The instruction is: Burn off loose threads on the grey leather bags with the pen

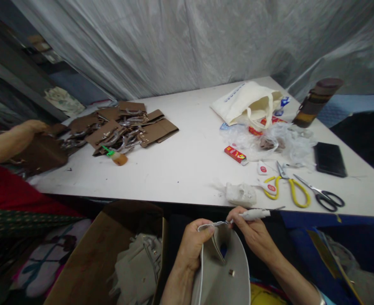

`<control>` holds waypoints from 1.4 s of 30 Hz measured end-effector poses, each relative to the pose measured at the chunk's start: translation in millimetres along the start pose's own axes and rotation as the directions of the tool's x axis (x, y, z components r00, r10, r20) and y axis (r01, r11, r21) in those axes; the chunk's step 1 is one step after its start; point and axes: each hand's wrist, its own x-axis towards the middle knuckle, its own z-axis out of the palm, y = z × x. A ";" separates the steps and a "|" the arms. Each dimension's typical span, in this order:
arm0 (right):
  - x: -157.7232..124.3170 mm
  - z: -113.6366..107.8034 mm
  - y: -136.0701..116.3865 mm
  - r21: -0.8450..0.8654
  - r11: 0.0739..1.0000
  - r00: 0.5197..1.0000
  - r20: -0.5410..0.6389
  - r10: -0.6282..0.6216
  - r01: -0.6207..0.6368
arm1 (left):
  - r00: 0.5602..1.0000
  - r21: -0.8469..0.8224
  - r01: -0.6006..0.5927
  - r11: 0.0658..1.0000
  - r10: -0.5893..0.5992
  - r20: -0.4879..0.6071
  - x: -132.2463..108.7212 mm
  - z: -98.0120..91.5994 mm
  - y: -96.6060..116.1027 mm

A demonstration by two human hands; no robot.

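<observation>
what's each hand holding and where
Left hand pinches the grey leather bag piece at its top edge; right hand grips a white pen-shaped tool near its tip.

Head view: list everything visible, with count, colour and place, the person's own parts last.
table: 1, white, centre
cardboard pieces: a pile, brown, with metal fittings, table's far left
glue bottle: 1, amber with green cap, lying by the pile
tote bag: 1, cream, far right
plastic wrap: clear, crumpled, below the tote
small box: 1, red, centre right
scissors: 2 pairs, yellow-handled and black-handled, near right edge
phone: 1, black, right
flask: 1, brown, far right corner
carton: 1, brown, holding grey bags, below the table
co-worker's arm: 1, far left
grey bag: 1, in both hands
left hand: grips the bag's rim
right hand: holds a white tool at the rim
</observation>
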 end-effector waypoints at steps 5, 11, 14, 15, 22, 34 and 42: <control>0.4 0.9 -1.7 0.006 1.000 1.000 0.029 -0.004 0.004 | 1.000 0.012 -0.002 1.000 0.002 -0.002 -0.6 -1.7 -1.0; 5.3 2.8 -0.4 -0.041 0.999 0.997 0.078 -0.001 0.004 | 1.000 0.027 -0.021 0.999 0.020 0.021 -1.1 -2.2 -3.0; 10.5 3.4 -0.2 -0.058 0.998 0.995 0.095 0.005 0.001 | 0.999 0.039 -0.031 0.999 0.030 0.031 -2.7 -1.0 -2.4; 12.6 3.7 -0.7 -0.061 0.998 0.995 0.101 0.008 -0.001 | 0.999 0.042 -0.036 0.998 0.034 0.036 -3.7 -0.2 -1.7; 30.5 9.9 -3.1 -0.123 0.992 0.989 0.139 0.056 -0.039 | 0.998 0.081 -0.051 0.995 0.047 0.042 -11.9 10.1 6.1; 10.2 -2.2 -5.6 -0.117 0.989 0.978 0.200 -0.067 0.092 | 0.997 0.113 -0.076 0.991 0.075 0.006 -14.1 14.1 10.0; -18.3 -19.6 -2.1 -0.097 0.979 0.978 0.117 -0.170 0.182 | 0.997 0.102 -0.082 0.991 0.082 -0.003 -16.9 19.2 8.5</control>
